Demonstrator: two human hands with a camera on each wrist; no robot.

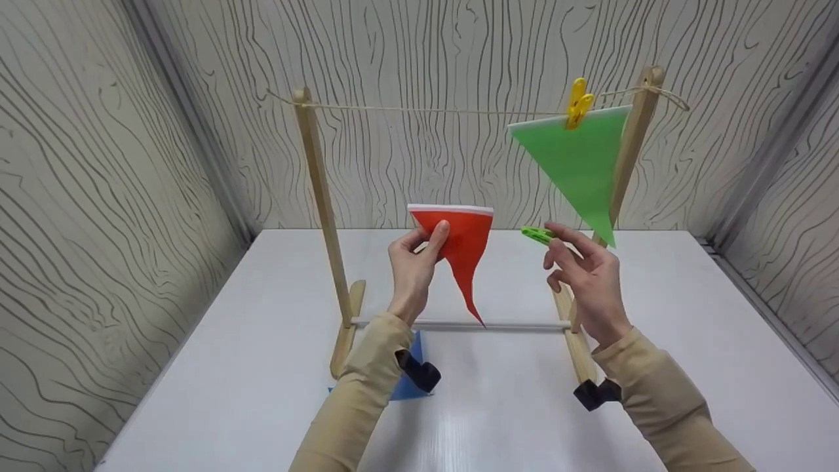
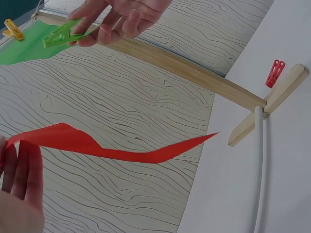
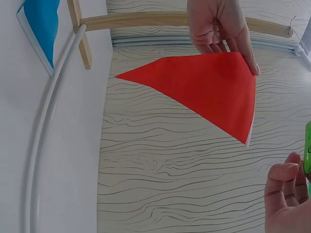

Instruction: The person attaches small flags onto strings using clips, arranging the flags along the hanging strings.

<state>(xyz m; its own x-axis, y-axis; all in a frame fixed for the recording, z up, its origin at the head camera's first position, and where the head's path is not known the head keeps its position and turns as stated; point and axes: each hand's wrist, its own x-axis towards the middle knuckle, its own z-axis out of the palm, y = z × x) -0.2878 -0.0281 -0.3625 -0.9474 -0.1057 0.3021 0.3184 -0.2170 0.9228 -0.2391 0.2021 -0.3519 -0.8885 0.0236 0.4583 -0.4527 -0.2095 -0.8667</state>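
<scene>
My left hand (image 1: 414, 265) pinches a red triangular pennant (image 1: 464, 242) near its white top edge, thumb in front. The pennant's tip hangs down and curls a little. To the right, my right hand (image 1: 590, 282) holds a green clothespin (image 1: 537, 235) between thumb and fingers, apart from the pennant. Above both hands runs a string (image 1: 419, 110) tied between two wooden posts. A green pennant (image 1: 577, 157) hangs at the string's right end, with a yellow clothespin (image 1: 578, 105) on its top edge.
The wooden posts (image 1: 321, 203) stand on feet joined by a white rod (image 1: 511, 325). A blue pennant (image 1: 413, 387) lies on the white table (image 1: 498, 419), partly behind the left forearm. A red clothespin (image 2: 275, 74) lies by the right foot in the left wrist view.
</scene>
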